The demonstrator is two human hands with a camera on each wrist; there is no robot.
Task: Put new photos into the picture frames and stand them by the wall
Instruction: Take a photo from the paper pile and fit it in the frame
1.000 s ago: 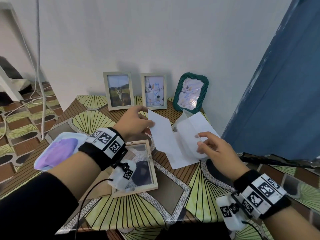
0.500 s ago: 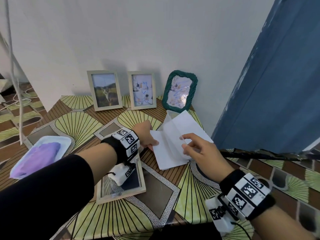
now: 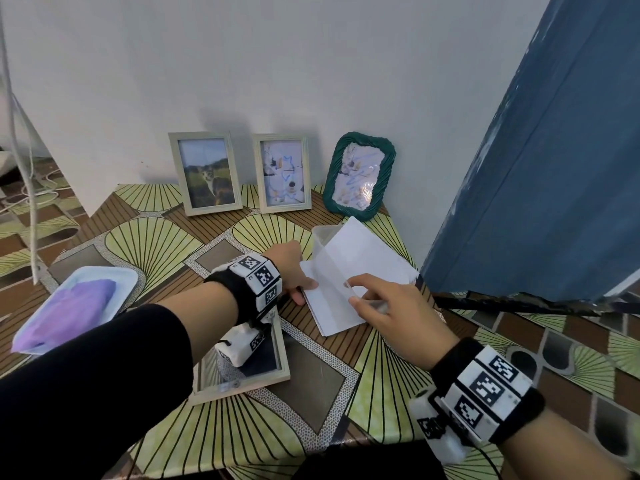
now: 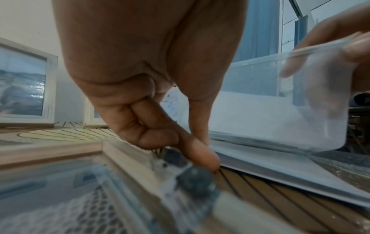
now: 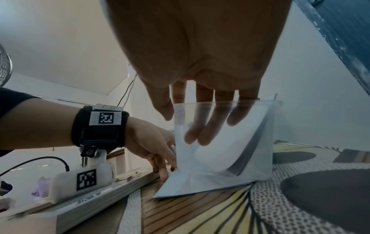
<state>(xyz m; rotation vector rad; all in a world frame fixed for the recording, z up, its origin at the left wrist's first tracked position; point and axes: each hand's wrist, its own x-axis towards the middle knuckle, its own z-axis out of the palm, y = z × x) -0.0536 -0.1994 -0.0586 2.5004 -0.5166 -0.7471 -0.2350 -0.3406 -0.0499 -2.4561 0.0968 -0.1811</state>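
Three filled frames stand against the wall: two pale wooden frames (image 3: 207, 173) (image 3: 284, 173) and a green frame (image 3: 358, 174). A fourth wooden frame (image 3: 273, 375) lies flat on the table under my left wrist. White photo sheets (image 3: 332, 306), backs up, spill from a tipped clear container (image 3: 322, 237). My left hand (image 3: 294, 271) pinches the near edge of a sheet (image 4: 280, 166) down at the table, thumb and forefinger together. My right hand (image 3: 377, 306) holds the container's wall (image 5: 250, 142), with fingers inside and thumb outside.
A white tray (image 3: 114, 275) with a purple cloth (image 3: 69, 306) sits at the table's left. A blue panel (image 3: 536, 168) closes off the right side, with a dark rod (image 3: 519, 303) at its foot. A white cable (image 3: 20, 150) hangs at the far left.
My left hand has come down from holding a sheet raised and now pinches it low at the table. The right hand has stayed at the container. The head view has shifted right.
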